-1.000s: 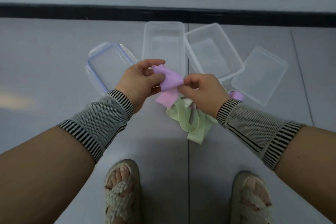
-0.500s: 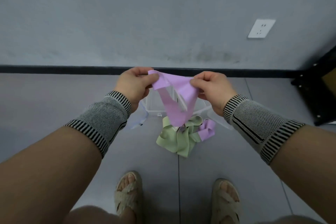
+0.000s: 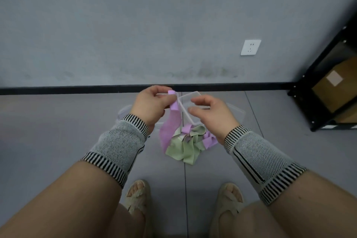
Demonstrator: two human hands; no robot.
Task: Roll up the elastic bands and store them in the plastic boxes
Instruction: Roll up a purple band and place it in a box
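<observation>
- Left hand (image 3: 149, 105): fingers curled, pinching the top end of a flat lilac elastic band (image 3: 171, 124) betw. thumb & forefinger; the top bit is folded over at the fingertips.
- Lilac band hangs down from that grip, lower end reaching the pile on the grey tiled floor (image 3: 58, 131); can't tell if it touches the floor.
- Right hand (image 3: 211, 115): released, fingers loosely bent, thumb & forefinger apart, holding nothing; sits just right of the hanging band, not touching it.
- Pile of loose bands on the floor betw. the two wrists: pale green elastic bands (image 3: 183, 148) tangled w/ more lilac bands (image 3: 209, 141) on the right side.
- Clear rectangular plastic box (image 3: 185, 107) stands on the floor just behind the pile, toward the wall, partly hidden by both hands; open top.
- More clear plastic shows left of the left hand (image 3: 123, 110) & right of the right hand (image 3: 238, 113); can't tell lids from boxes.
- Both wrists wear grey knit sleeves w/ black-white striped cuffs (image 3: 119, 147).
- Two feet in beige woven sandals (image 3: 137, 197) at the near edge of the floor.
- White wall socket (image 3: 250, 47) on the grey wall; black metal shelf unit (image 3: 328, 83) w/ a brown cardboard carton in the far right corner.
</observation>
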